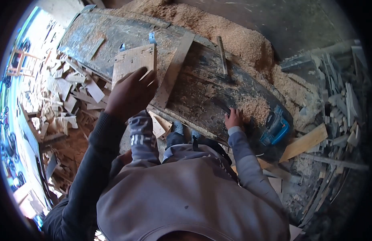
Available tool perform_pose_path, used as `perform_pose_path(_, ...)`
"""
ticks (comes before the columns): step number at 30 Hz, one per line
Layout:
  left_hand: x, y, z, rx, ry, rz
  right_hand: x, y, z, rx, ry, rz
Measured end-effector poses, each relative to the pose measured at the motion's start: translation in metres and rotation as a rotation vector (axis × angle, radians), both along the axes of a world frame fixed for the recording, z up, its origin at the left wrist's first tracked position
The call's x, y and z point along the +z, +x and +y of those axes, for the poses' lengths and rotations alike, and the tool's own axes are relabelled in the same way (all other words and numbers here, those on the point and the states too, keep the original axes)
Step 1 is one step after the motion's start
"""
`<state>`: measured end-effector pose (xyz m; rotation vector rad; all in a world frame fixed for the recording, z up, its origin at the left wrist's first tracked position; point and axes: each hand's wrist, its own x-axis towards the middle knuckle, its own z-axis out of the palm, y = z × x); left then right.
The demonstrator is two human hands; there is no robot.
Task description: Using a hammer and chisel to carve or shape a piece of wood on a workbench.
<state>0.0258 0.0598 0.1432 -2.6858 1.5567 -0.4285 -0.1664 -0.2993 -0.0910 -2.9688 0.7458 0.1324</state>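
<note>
My grey left sleeve (142, 134), with white lettering, reaches up toward a pale wooden block (131, 59). The hand beyond its cuff is mostly covered by a co-worker's hand (129, 94), so its fingers cannot be told apart. That dark-sleeved arm comes in from the lower left, its fingers over the block. On the dark workbench (194, 90) rests my right hand (234, 119), fingers apart, beside a heap of shavings (253, 109). A blue power tool (278, 126) lies farther right, near the bench end.
A flat plank (176, 68) crosses the bench, and a short stick (222, 55) stands beyond it. Sawdust (250, 46) is piled along the far side. Wood offcuts (73, 90) cover the left floor; more scraps (342, 108) and a board (304, 142) lie to the right.
</note>
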Motion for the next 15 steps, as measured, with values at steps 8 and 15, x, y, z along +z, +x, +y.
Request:
perform_pose_path(8,-0.029,0.045,-0.147,-0.113,0.348,-0.634,-0.007,0.001,-0.015,0.107,0.059,0.009)
perform_pose_path(15,-0.091,0.060,-0.228,-0.465,0.472,-0.349,0.021,-0.022,-0.029,0.334,0.284,-0.187)
